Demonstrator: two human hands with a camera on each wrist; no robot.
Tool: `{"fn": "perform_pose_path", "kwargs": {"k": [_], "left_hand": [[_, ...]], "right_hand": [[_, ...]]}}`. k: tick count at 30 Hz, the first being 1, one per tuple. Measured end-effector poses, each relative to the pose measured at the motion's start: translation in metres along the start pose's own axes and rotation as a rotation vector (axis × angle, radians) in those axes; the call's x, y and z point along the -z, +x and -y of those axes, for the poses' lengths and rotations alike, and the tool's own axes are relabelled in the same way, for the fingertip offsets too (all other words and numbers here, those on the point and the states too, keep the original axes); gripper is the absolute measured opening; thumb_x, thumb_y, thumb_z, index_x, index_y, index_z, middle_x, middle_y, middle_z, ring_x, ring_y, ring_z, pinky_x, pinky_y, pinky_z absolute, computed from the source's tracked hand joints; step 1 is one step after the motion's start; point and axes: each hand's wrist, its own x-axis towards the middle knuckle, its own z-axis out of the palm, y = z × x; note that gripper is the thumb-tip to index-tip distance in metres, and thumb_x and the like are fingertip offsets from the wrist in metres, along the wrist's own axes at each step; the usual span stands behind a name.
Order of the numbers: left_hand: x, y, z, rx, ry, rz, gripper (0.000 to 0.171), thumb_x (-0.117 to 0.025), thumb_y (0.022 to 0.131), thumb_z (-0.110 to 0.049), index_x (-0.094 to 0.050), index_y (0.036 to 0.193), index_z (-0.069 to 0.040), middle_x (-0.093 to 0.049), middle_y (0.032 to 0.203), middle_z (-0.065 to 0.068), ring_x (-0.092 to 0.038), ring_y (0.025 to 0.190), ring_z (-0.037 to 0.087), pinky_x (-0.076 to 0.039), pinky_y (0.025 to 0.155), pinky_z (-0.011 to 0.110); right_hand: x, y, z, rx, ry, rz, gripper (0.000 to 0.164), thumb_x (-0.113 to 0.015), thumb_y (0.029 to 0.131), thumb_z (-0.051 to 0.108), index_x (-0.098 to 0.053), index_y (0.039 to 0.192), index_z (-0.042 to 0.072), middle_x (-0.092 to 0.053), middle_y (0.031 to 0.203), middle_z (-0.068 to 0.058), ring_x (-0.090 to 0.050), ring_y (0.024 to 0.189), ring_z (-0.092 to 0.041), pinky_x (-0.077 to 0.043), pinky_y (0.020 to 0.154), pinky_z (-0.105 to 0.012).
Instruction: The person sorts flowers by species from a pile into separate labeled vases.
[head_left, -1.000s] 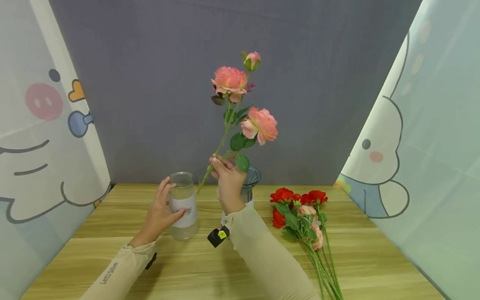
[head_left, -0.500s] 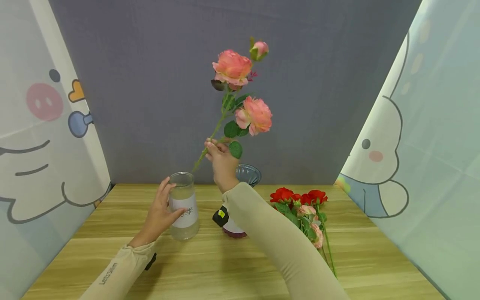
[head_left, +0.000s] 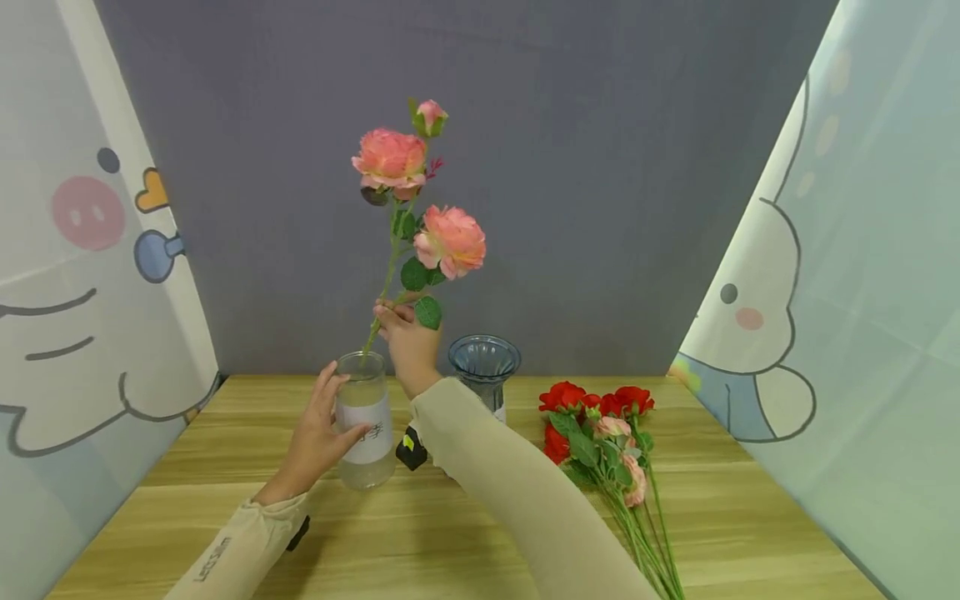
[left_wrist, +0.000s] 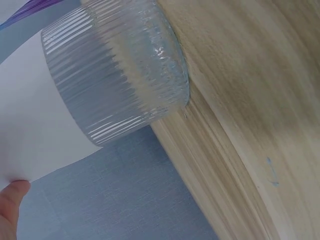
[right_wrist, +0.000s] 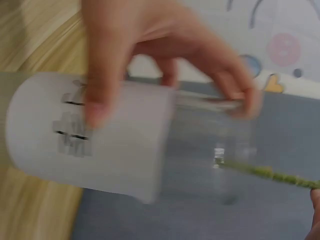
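A clear glass vase (head_left: 367,475) with a white paper label stands upright on the table. My left hand (head_left: 311,446) grips it from the left, fingers behind near the rim and thumb over the label (right_wrist: 122,145). In the left wrist view the vase's ribbed base (left_wrist: 120,75) and one fingertip (left_wrist: 15,192) show. My right hand (head_left: 411,346) pinches the green stem of a pink rose spray (head_left: 390,158) with two blooms and a bud. The spray leans right above the vase. In the right wrist view the lower stem (right_wrist: 275,176) dips inside the vase mouth.
A blue-tinted glass vase (head_left: 486,357) with a flared rim stands just right, partly behind my right arm. Further right lie red roses (head_left: 562,395) and small pink flowers (head_left: 634,479), stems toward the front. A grey backdrop (head_left: 600,183) rises behind the wooden table (head_left: 750,533).
My right hand has carried the pink rose spray left and lowered its stem end into the clear vase's mouth. My left hand has stayed on the vase.
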Motion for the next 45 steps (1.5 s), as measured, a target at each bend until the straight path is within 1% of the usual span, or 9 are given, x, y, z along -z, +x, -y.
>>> {"fn": "perform_pose_path", "kwargs": {"k": [3, 9, 19, 23, 27, 32, 38, 42, 45], "left_hand": [[0.002, 0.000, 0.001, 0.019, -0.011, -0.001, 0.084, -0.083, 0.056, 0.018, -0.040, 0.128, 0.009, -0.024, 0.144, 0.036, -0.047, 0.111, 0.054, -0.052, 0.064, 0.057], [0.002, -0.001, 0.000, 0.026, -0.029, 0.015, 0.083, -0.083, 0.058, 0.018, -0.039, 0.127, 0.010, -0.022, 0.144, 0.037, -0.044, 0.114, 0.056, -0.051, 0.067, 0.058], [0.002, -0.002, -0.001, 0.040, -0.035, 0.033, 0.080, -0.081, 0.060, 0.019, -0.039, 0.127, 0.010, -0.021, 0.145, 0.036, -0.040, 0.115, 0.060, -0.049, 0.067, 0.061], [0.001, -0.001, 0.000, 0.041, -0.032, 0.033, 0.082, -0.082, 0.059, 0.018, -0.039, 0.127, 0.009, -0.021, 0.145, 0.036, -0.039, 0.116, 0.060, -0.050, 0.066, 0.061], [0.001, 0.002, 0.001, 0.030, -0.030, 0.020, 0.084, -0.083, 0.057, 0.019, -0.040, 0.128, 0.008, -0.022, 0.145, 0.036, -0.043, 0.114, 0.056, -0.051, 0.068, 0.058], [0.000, 0.003, 0.000, 0.034, -0.031, 0.020, 0.083, -0.083, 0.057, 0.019, -0.040, 0.127, 0.009, -0.023, 0.144, 0.037, -0.042, 0.116, 0.057, -0.051, 0.068, 0.056], [0.000, -0.001, -0.002, 0.038, -0.044, 0.024, 0.084, -0.082, 0.058, 0.019, -0.040, 0.129, 0.007, -0.022, 0.145, 0.036, -0.043, 0.115, 0.055, -0.051, 0.068, 0.056], [-0.001, -0.001, -0.001, 0.019, -0.035, 0.015, 0.084, -0.082, 0.057, 0.020, -0.039, 0.129, 0.008, -0.023, 0.145, 0.036, -0.045, 0.113, 0.054, -0.051, 0.068, 0.054], [0.000, 0.000, -0.001, 0.014, -0.026, 0.007, 0.083, -0.082, 0.057, 0.020, -0.040, 0.127, 0.009, -0.024, 0.144, 0.036, -0.045, 0.113, 0.055, -0.051, 0.068, 0.054]], "right_hand": [[-0.002, -0.005, -0.012, 0.019, -0.021, -0.009, 0.022, -0.069, 0.080, -0.012, -0.054, 0.092, -0.003, -0.069, 0.082, -0.019, -0.069, 0.078, -0.022, -0.052, 0.061, -0.023], [0.002, -0.011, -0.025, -0.041, 0.030, -0.007, 0.025, -0.067, 0.078, -0.016, -0.052, 0.089, 0.000, -0.063, 0.073, -0.005, -0.061, 0.071, -0.010, -0.048, 0.061, -0.021], [0.011, -0.018, -0.039, -0.002, -0.086, 0.019, 0.017, -0.070, 0.077, -0.014, -0.058, 0.089, -0.008, -0.067, 0.075, -0.021, -0.070, 0.082, -0.029, -0.055, 0.072, -0.027], [0.014, -0.020, -0.042, 0.004, -0.109, 0.016, 0.014, -0.071, 0.077, -0.012, -0.061, 0.087, -0.011, -0.068, 0.076, -0.022, -0.067, 0.069, -0.017, -0.052, 0.066, -0.023], [0.016, -0.020, -0.044, 0.008, -0.127, 0.003, 0.013, -0.072, 0.078, -0.009, -0.062, 0.085, -0.010, -0.066, 0.072, -0.018, -0.054, 0.060, -0.002, -0.047, 0.060, -0.019], [0.017, -0.020, -0.048, 0.019, -0.150, -0.006, 0.012, -0.073, 0.079, -0.006, -0.062, 0.081, -0.010, -0.065, 0.071, -0.016, -0.049, 0.057, 0.000, -0.045, 0.058, -0.018], [0.020, -0.025, -0.053, 0.068, -0.125, -0.006, 0.012, -0.071, 0.081, -0.007, -0.064, 0.088, -0.015, -0.066, 0.074, -0.024, -0.054, 0.058, -0.004, -0.045, 0.056, -0.019], [0.021, -0.025, -0.059, 0.159, -0.108, -0.025, 0.013, -0.071, 0.080, -0.007, -0.062, 0.084, -0.014, -0.060, 0.066, -0.019, -0.049, 0.058, -0.003, -0.044, 0.057, -0.021], [0.023, -0.025, -0.061, 0.209, -0.166, -0.041, 0.013, -0.072, 0.079, -0.006, -0.062, 0.081, -0.013, -0.058, 0.062, -0.015, -0.044, 0.056, -0.002, -0.042, 0.054, -0.021]]}}
